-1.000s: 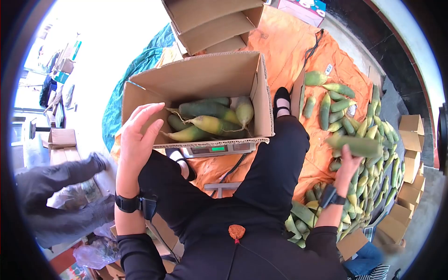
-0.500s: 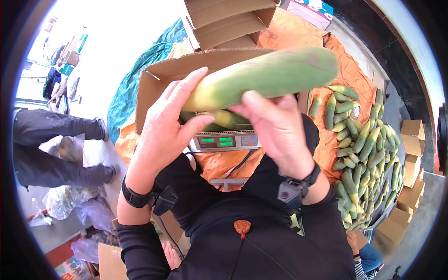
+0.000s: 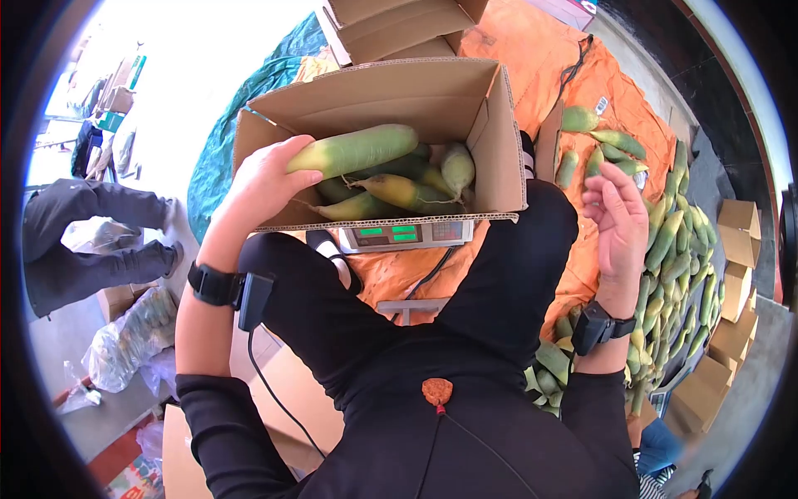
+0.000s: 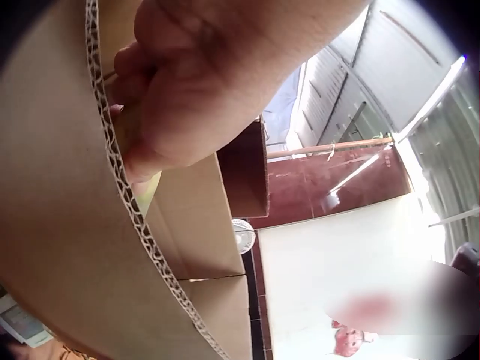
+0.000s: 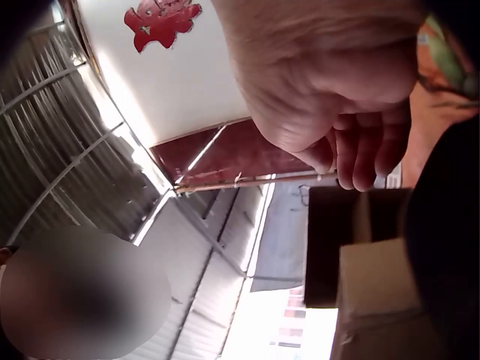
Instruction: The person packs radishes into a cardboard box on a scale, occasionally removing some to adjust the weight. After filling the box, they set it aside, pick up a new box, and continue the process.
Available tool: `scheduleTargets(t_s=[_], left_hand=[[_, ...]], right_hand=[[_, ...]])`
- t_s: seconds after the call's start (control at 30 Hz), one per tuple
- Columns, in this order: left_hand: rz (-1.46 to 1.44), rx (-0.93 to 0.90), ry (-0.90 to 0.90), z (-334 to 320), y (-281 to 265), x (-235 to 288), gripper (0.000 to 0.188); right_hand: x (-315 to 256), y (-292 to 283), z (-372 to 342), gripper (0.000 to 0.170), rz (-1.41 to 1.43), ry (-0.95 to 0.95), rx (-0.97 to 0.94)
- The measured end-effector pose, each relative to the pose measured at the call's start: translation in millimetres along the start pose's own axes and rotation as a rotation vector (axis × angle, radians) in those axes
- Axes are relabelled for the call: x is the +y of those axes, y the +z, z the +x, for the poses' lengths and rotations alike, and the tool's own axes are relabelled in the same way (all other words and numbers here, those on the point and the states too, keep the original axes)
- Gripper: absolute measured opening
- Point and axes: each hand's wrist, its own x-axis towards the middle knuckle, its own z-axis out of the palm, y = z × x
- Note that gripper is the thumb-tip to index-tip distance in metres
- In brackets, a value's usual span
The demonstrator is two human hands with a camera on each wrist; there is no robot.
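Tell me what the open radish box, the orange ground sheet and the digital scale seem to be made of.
Open radish box: matte brown corrugated cardboard; its cut edge shows fluting.
Orange ground sheet: dull, flexible sheeting, likely plastic tarpaulin, though possibly cloth; it lies in wrinkles.
Digital scale: pale casing, probably hard plastic by its smooth, even look; painted metal is possible.

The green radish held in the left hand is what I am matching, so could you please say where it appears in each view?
Head: the green radish is above and slightly left of centre, held at the cardboard box.
Left wrist: only a sliver, left of centre, between the left hand and the box's edge.
Right wrist: not in it.
Shared landmark: orange tarp (right of box, bottom left, right edge, respectively).
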Motion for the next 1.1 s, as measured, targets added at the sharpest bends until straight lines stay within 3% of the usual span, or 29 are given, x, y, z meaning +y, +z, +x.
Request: scheduleTargets(t_s=[0.07,0.17,0.3,0.33,0.5,0.53,0.63,0.7,0.73,0.8,0.93,1.0,1.03,1.1], left_hand=[[-0.012,-0.056,0.003,13,6,4,0.044],[-0.045,-0.122,0.029,30,14,10,0.041],[-0.086,-0.142,0.15,50,34,-18,0.038],[-0.092,-0.175,0.08,51,30,-18,0.038],[-0.017,-0.082,0.081,21,7,-18,0.038],[-0.05,-0.062,0.08,14,3,-16,0.039],[-0.17,-0.038,0.033,-12,1,-6,0.038],[-0.22,0.116,-0.045,-27,3,-2,0.035],[-0.215,0.107,-0.041,-31,5,-1,0.035],[-0.251,0.268,-0.071,-38,13,2,0.031],[-0.157,0.335,-0.016,-45,22,13,0.03],[-0.139,0.342,0.011,-44,25,19,0.03],[-0.127,0.353,0.035,-44,27,23,0.03],[-0.111,0.355,0.028,-44,30,30,0.03]], right_hand=[[23,-40,-7,0.029,-0.169,0.059,0.24],[65,-88,-24,0.03,-0.333,0.197,0.385],[117,-132,-51,0.03,-0.416,0.388,0.444],[131,-141,-59,0.028,-0.478,0.408,0.469],[205,-204,-113,0.023,-0.742,0.474,0.468],[220,-223,-129,0.025,-0.796,0.549,0.448],[232,-237,-175,0.021,-0.722,0.721,0.626],[258,-268,-214,0.016,-0.65,0.909,0.635],[265,-276,-231,0.016,-0.643,0.917,0.64],[275,-286,-261,0.016,-0.76,1.096,0.588],[291,-293,-309,0.013,-0.884,1.122,0.577],[320,-310,-332,0.012,-1.118,0.91,0.658],[294,-295,-321,0.015,-1.114,0.959,0.704],[287,-305,-322,0.016,-1.348,0.766,0.827]])
